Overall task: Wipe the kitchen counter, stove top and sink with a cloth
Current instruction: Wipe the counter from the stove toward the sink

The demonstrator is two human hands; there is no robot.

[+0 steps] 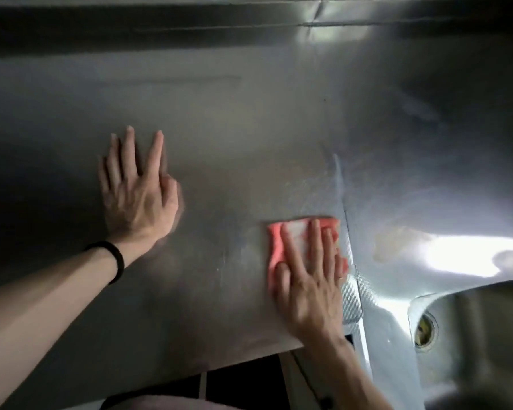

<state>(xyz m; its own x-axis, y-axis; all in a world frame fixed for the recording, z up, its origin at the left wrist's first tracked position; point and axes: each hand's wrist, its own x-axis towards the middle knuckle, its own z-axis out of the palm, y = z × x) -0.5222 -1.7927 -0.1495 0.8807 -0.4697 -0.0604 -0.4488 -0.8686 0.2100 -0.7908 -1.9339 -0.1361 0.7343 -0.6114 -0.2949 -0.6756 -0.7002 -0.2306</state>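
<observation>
The pink cloth [293, 241] lies flat on the steel table [234, 119], its right edge just beside the seam [351, 253] where two metal sheets meet. The right hand [308, 288] presses down on it: this grip is spread, palm and fingers flat over the near half of the cloth, pinching nothing. The far corners of the cloth show past the fingertips, with a pale patch between the index and middle fingers. A ring sits on one finger of that hand.

Right of the grip, across the seam, the metal carries a dull stain [397, 241] and a bright glare of reflected light. Nearer and further right is the sink [471, 335], its drain [425, 331] visible at the basin's left side.

Well to the left of the grip, the left hand [137, 190] rests flat on the bare table, fingers spread and pointing away, empty. It is blurred. A black band [114, 260] circles that wrist. Beyond both hands, a raised steel back wall [190, 25] runs along the table's far edge.
</observation>
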